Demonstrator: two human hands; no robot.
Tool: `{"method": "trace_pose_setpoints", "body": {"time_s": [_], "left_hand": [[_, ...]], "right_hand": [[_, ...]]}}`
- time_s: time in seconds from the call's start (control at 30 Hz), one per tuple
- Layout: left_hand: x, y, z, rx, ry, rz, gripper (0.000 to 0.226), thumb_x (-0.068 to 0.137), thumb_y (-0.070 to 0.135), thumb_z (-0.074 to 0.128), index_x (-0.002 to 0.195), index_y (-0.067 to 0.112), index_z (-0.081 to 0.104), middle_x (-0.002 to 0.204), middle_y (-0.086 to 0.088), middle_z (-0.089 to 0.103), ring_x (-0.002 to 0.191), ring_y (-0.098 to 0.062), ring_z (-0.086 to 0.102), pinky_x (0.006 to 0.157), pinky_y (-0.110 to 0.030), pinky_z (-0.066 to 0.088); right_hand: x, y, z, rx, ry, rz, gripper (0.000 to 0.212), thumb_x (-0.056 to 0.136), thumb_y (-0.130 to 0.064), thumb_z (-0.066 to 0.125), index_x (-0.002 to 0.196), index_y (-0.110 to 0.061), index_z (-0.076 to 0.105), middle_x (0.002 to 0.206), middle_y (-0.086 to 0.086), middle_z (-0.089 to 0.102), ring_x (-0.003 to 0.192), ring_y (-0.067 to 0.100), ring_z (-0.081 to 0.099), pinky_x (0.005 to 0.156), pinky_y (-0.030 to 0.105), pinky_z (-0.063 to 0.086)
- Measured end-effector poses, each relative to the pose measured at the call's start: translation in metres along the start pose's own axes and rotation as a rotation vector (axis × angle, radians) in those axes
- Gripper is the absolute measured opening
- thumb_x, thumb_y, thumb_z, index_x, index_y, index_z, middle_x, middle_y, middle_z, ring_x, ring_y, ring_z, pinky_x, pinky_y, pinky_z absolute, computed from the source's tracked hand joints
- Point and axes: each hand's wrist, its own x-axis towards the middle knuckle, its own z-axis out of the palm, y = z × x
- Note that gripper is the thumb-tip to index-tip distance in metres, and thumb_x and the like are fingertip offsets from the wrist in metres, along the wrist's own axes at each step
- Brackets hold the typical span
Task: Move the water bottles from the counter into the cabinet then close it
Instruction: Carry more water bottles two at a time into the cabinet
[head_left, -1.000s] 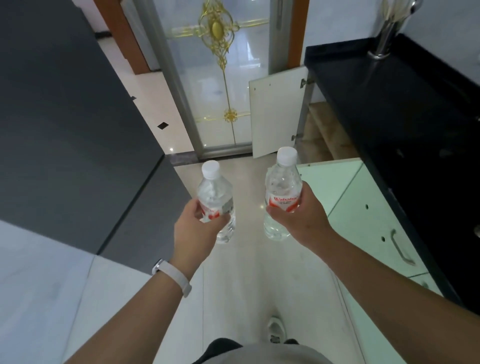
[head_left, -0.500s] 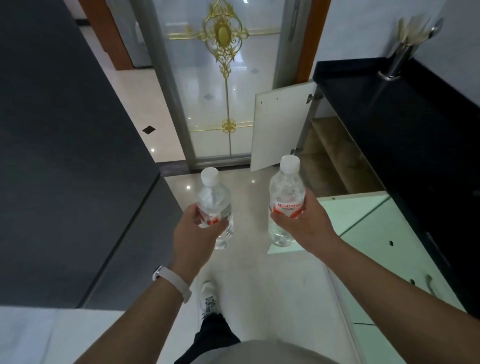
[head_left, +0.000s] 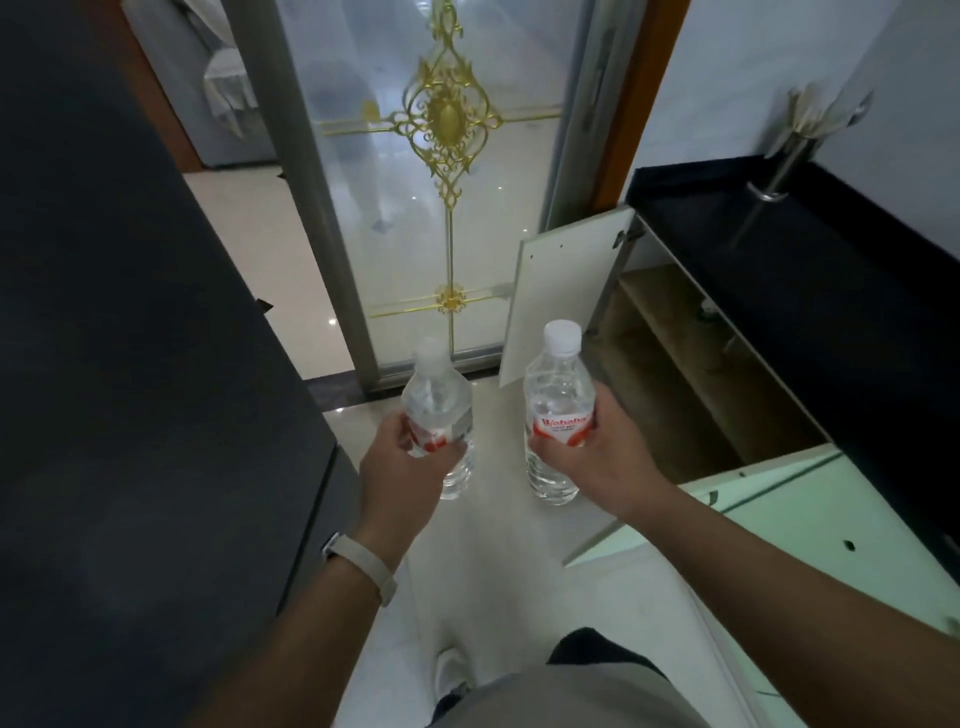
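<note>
Left hand (head_left: 402, 473) grips left bottle (head_left: 434, 395) at the label, right hand (head_left: 602, 457) grips right bottle (head_left: 558, 384), both upright. Open cabinet (head_left: 670, 332) sits ahead-right of right grip, door (head_left: 563, 291) just beyond. Crouch, slide right bottle in first, clear of door edge.

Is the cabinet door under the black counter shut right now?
No, the white cabinet door stands swung wide open, leaving the wooden shelf inside the cabinet exposed.

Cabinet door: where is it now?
Head view, right of centre: the cabinet door stands open under the black counter, just beyond the water bottle in the right hand.
</note>
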Motion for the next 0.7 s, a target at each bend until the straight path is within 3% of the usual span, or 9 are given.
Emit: {"method": "trace_pose_setpoints", "body": {"time_s": [0.1, 0.23, 0.37, 0.47, 0.57, 0.7], "left_hand": [[0.025, 0.008, 0.0, -0.013, -0.029, 0.007, 0.06, 0.055, 0.05, 0.084, 0.111, 0.039, 0.065, 0.104, 0.017, 0.073, 0.101, -0.011, 0.068, 0.094, -0.047, 0.056], [0.058, 0.016, 0.007, 0.04, -0.072, 0.049, 0.048, 0.072, 0.03, 0.088, 0.113, 0.035, 0.065, 0.105, 0.015, 0.071, 0.099, -0.011, 0.067, 0.094, -0.045, 0.055], [0.093, 0.024, 0.021, 0.05, -0.085, 0.078, 0.043, 0.074, 0.024, 0.088, 0.105, 0.041, 0.063, 0.103, 0.017, 0.07, 0.096, -0.007, 0.065, 0.091, -0.041, 0.055], [0.125, 0.035, 0.038, 0.06, -0.101, 0.07, 0.042, 0.075, 0.023, 0.088, 0.101, 0.043, 0.061, 0.103, 0.018, 0.069, 0.097, -0.007, 0.065, 0.093, -0.043, 0.055], [0.159, 0.05, 0.058, 0.064, -0.117, 0.047, 0.047, 0.074, 0.024, 0.088, 0.112, 0.037, 0.064, 0.107, 0.015, 0.071, 0.101, -0.011, 0.066, 0.096, -0.047, 0.055], [0.203, 0.08, 0.095, 0.112, -0.147, 0.04, 0.05, 0.064, 0.034, 0.088, 0.109, 0.036, 0.067, 0.106, 0.012, 0.074, 0.101, -0.012, 0.07, 0.096, -0.048, 0.055]], "right_hand": [[0.019, -0.008, -0.004, -0.036, 0.029, 0.003, 0.051, 0.077, -0.028, 0.083, 0.109, -0.039, 0.046, 0.097, -0.024, 0.057, 0.085, -0.001, 0.06, 0.065, 0.006, 0.04], [0.047, -0.007, -0.013, -0.024, 0.103, 0.014, 0.055, 0.074, -0.028, 0.085, 0.115, -0.035, 0.05, 0.102, -0.016, 0.064, 0.09, 0.002, 0.063, 0.074, 0.016, 0.046], [0.083, -0.002, -0.021, 0.008, 0.135, 0.039, 0.05, 0.074, -0.027, 0.084, 0.111, -0.037, 0.052, 0.099, -0.015, 0.066, 0.088, 0.001, 0.065, 0.075, 0.019, 0.048], [0.121, 0.006, -0.027, 0.007, 0.143, 0.055, 0.053, 0.071, -0.033, 0.084, 0.114, -0.038, 0.053, 0.102, -0.014, 0.067, 0.091, 0.004, 0.065, 0.08, 0.027, 0.052], [0.167, 0.014, -0.038, 0.027, 0.16, 0.063, 0.05, 0.068, -0.038, 0.084, 0.108, -0.04, 0.055, 0.098, -0.015, 0.068, 0.089, 0.005, 0.066, 0.079, 0.029, 0.054], [0.23, 0.025, -0.058, 0.108, 0.194, 0.086, 0.053, 0.066, -0.034, 0.085, 0.109, -0.033, 0.056, 0.1, -0.012, 0.068, 0.091, 0.008, 0.067, 0.08, 0.031, 0.054]]}}
